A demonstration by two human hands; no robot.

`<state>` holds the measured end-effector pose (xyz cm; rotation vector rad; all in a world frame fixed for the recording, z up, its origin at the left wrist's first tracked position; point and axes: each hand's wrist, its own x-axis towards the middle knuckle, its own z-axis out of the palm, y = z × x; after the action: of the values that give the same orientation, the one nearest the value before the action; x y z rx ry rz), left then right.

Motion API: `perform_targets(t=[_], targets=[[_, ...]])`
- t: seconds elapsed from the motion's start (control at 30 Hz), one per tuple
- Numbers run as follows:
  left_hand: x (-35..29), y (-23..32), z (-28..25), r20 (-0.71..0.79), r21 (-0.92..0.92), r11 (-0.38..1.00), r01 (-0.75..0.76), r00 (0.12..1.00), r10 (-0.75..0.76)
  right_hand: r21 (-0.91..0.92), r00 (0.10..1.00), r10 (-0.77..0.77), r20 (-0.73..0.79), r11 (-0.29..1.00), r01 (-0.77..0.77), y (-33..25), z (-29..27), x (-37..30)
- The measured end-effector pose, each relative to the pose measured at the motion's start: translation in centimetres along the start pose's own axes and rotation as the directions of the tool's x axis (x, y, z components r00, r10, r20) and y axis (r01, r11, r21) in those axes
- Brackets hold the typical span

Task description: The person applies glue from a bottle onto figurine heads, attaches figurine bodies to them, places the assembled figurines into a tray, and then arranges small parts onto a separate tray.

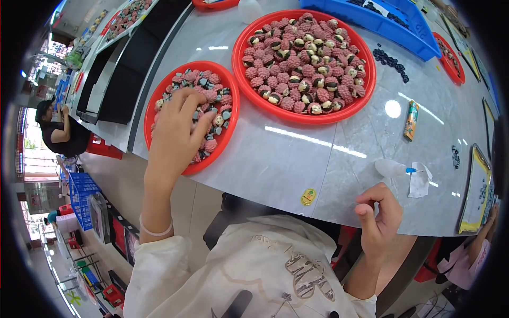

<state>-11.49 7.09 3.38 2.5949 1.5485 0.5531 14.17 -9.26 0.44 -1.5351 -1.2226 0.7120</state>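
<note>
Pink, bumpy pieces [211, 144] mixed with grey-blue bits are filling a small red basin [234, 98] left of centre in the upper half of the frame. The left hand [177, 124] is reaching in over them from below, its fingers bending down among the pieces. Its grip is standing spread, the thumb apart from the fingers; whether a piece is sitting between the tips, I cannot tell. Just beside, at the upper centre, a larger red basin [328, 118] is holding a heap of pink pieces [286, 63] with cream and dark bits. The right hand [379, 220] is hovering at the table's near edge, lower right of centre; its grip is curling, thumb and forefinger nearing each other, and I cannot tell whether they are pinching anything. Above that hand, a white bottle [389, 168] with a blue needle tip is lying near a white paper [419, 185], and an orange packet [411, 121] is lying farther up. A yellow sticker [308, 196] is showing at the table's [254, 175] lower edge. Dark pieces [388, 58] are lying below a blue tray [424, 45] at the upper right. At the far left, a person [61, 130] in dark clothing is sitting above a blue crate [82, 196].
</note>
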Motion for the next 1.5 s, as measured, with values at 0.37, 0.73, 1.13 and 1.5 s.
perform_targets(t=[0.37,0.73,1.13,1.5], targets=[[9.6,5.0,-1.6,0.15,-0.133,0.938,-0.32,0.929,0.338,-0.051,0.998,-0.026,-0.064,0.998,0.023,-0.4,-1.4,-0.6],[16.0,5.1,5.1,0.265,-0.398,0.798,-0.452,0.777,0.572,-0.157,0.993,0.005,-0.117,0.987,-0.023,0.0,-4.4,-2.4],[14.5,3.8,2.6,0.105,-0.555,0.805,-0.209,0.943,0.317,-0.212,0.93,-0.162,-0.33,0.973,0.094,1.8,-5.7,1.4],[1.4,9.5,1.0,0.176,-0.86,0.51,0.018,0.948,0.265,-0.175,0.99,-0.047,-0.133,0.984,0.023,2.1,-3.4,2.4]])
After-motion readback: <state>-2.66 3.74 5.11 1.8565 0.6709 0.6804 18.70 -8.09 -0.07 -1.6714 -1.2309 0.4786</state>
